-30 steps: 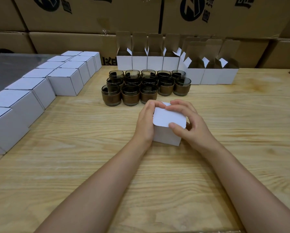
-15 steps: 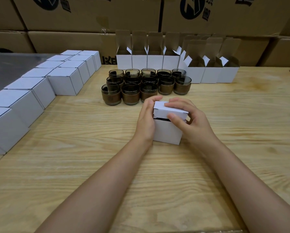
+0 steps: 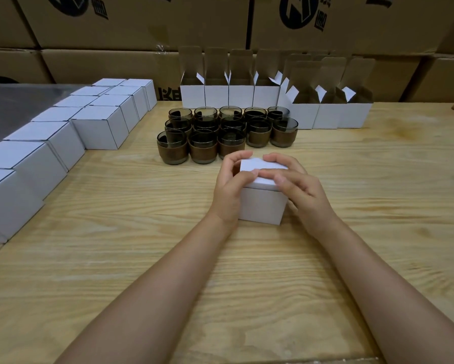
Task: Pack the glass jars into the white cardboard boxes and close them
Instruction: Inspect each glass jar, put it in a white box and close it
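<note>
A small white cardboard box (image 3: 262, 204) stands on the wooden table (image 3: 246, 271) in the middle of the view. My left hand (image 3: 229, 190) grips its left side with the thumb on the lid. My right hand (image 3: 296, 187) lies over the lid and its right edge, pressing it flat. What is inside the box is hidden. Behind it stand several dark glass jars (image 3: 227, 134) with brown lower halves, in three rows. Farther back, several white boxes (image 3: 273, 94) stand with their flaps up.
Several shut white boxes (image 3: 63, 135) line the table's left side in two rows, running from the front left to the back. Large brown cartons (image 3: 141, 27) form a wall behind the table. A grey metal surface (image 3: 13, 101) lies at the far left.
The lid of the box in my hands has come down: it was tilted up, then partly tucked with a dark gap, and now lies flat. My fingers have shifted onto the top.
</note>
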### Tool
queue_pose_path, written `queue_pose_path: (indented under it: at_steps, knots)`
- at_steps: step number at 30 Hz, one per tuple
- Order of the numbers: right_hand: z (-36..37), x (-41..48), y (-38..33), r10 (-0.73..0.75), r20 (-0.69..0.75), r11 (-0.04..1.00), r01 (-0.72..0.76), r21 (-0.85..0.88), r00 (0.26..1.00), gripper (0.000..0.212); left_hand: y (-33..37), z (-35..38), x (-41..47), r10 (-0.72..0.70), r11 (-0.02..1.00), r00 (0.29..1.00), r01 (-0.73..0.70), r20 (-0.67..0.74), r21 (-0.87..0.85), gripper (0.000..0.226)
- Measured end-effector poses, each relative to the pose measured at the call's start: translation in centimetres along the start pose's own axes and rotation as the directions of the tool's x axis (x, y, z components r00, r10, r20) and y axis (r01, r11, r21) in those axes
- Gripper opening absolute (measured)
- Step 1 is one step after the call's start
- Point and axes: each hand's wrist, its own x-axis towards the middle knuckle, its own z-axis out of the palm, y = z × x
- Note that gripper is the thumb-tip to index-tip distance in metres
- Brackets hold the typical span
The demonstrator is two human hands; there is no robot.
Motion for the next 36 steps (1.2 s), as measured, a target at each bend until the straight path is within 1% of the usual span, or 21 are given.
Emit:
queue_pose_path:
  at_steps: [2, 5, 8, 9, 11, 14, 18, 21, 22, 23, 24, 25, 26, 27, 30, 32, 33, 34, 36]
  knots:
    - [-0.1, -0.1, 0.3, 0.048, 0.006, 0.998, -0.048, 0.04, 0.999, 0.03, 0.0, -0.1, 0.0, -0.019, 1.0, 1.0, 0.019, 0.013, 0.005, 0.04]
    - [0.1, -0.2, 0.4, 0.077, 0.034, 0.995, -0.079, 0.058, 0.996, 0.033, 0.0, -0.5, 0.1, -0.033, 0.999, 0.998, 0.033, 0.057, -0.002, 0.043]
    - [0.0, -0.1, 0.3, 0.105, 0.06, 0.992, -0.108, 0.058, 0.993, 0.05, 0.3, -0.7, 0.2, -0.037, 0.999, 0.993, 0.033, 0.113, 0.035, 0.047]
    - [0.0, 0.0, 0.3, 0.121, 0.066, 0.989, -0.126, 0.077, 0.99, 0.052, 0.4, -0.8, 0.2, -0.043, 0.998, 0.991, 0.037, 0.128, 0.045, 0.049]
    - [-0.2, 0.1, 0.3, 0.141, 0.075, 0.984, -0.148, 0.099, 0.987, 0.049, 0.7, -0.9, 0.2, -0.059, 0.998, 0.988, 0.054, 0.145, 0.034, 0.051]
    - [-0.2, -0.1, 0.5, 0.176, 0.068, 0.972, -0.184, 0.148, 0.982, 0.041, 0.8, -1.0, 0.0, -0.085, 0.996, 0.986, 0.085, 0.14, 0.006, 0.046]
    - [-0.9, -0.2, 1.2, 0.2, 0.155, 0.921, -0.24, 0.307, 0.967, 0.057, 0.8, -1.1, -0.2, -0.109, 0.994, 0.985, 0.111, 0.137, -0.006, 0.036]
    - [-1.4, -0.2, 1.5, 0.196, 0.151, 0.928, -0.233, 0.289, 0.969, 0.074, 1.0, -1.0, -0.4, -0.114, 0.993, 0.982, 0.111, 0.153, 0.027, 0.044]
    - [-1.5, -0.2, 1.7, 0.196, 0.135, 0.937, -0.226, 0.266, 0.971, 0.078, 0.9, -0.9, -0.5, -0.091, 0.994, 0.985, 0.079, 0.147, 0.08, 0.05]
    - [-1.4, -0.2, 1.9, 0.193, 0.12, 0.95, -0.216, 0.225, 0.974, 0.081, 0.8, -0.9, -0.8, -0.039, 0.985, 0.991, 0.016, 0.126, 0.174, 0.061]
    - [-1.2, -0.3, 2.1, 0.189, 0.111, 0.964, -0.206, 0.167, 0.976, 0.083, 0.7, -0.9, -1.0, 0.04, 0.953, 0.993, -0.07, 0.107, 0.296, 0.072]
    - [-1.0, -0.3, 2.2, 0.182, 0.106, 0.977, -0.193, 0.095, 0.977, 0.084, 0.6, -0.7, -1.3, 0.133, 0.881, 0.987, -0.161, 0.094, 0.445, 0.077]
    - [-0.7, -0.3, 2.3, 0.172, 0.098, 0.984, -0.175, 0.025, 0.98, 0.085, 0.5, -0.6, -1.4, 0.222, 0.78, 0.971, -0.231, 0.089, 0.582, 0.078]
    - [-0.4, -0.3, 2.3, 0.164, 0.088, 0.986, -0.161, -0.037, 0.983, 0.086, 0.6, -0.4, -1.5, 0.29, 0.678, 0.954, -0.257, 0.072, 0.689, 0.078]
    - [0.2, -0.3, 2.8, 0.164, 0.079, 0.973, -0.148, -0.177, 0.983, 0.094, 1.1, 0.2, -1.9, 0.393, 0.447, 0.919, -0.199, 0.008, 0.872, 0.065]
    - [0.3, -0.2, 2.8, 0.17, 0.119, 0.967, -0.143, -0.21, 0.978, 0.103, 1.8, 0.2, -2.1, 0.37, 0.249, 0.929, -0.128, 0.028, 0.96, 0.061]
    - [0.4, -0.2, 2.6, 0.172, 0.152, 0.969, -0.139, -0.205, 0.973, 0.103, 2.2, -0.2, -2.2, 0.357, 0.156, 0.933, -0.102, 0.041, 0.983, 0.061]
    - [0.5, -0.2, 2.5, 0.17, 0.186, 0.97, -0.131, -0.207, 0.968, 0.099, 2.7, -0.9, -2.5, 0.357, 0.083, 0.933, -0.086, 0.051, 0.993, 0.061]
    - [0.7, -0.3, 2.2, 0.174, 0.23, 0.95, -0.101, -0.295, 0.958, 0.087, 3.8, -3.0, -3.2, 0.384, -0.017, 0.92, -0.078, 0.079, 0.997, 0.06]
